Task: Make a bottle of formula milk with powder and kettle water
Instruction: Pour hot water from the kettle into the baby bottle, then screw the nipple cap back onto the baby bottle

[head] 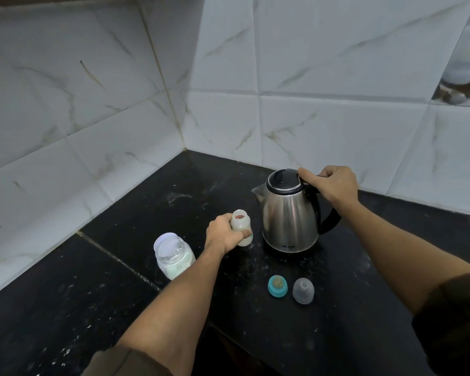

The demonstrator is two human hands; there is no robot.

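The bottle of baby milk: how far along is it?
Done: the bottle is open, its teal teat ring and clear cap set aside on the counter, and pale powder seems to be inside. The powder jar stands open. In hand: the left hand steadies the bottle, the right hand grips the kettle, still on its base. Left: pouring water, refitting the teat, shaking.

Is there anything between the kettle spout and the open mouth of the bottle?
Nothing visible. The kettle, gripped by the right hand, has its spout toward the open bottle held by the left hand; only bare countertop lies between them.
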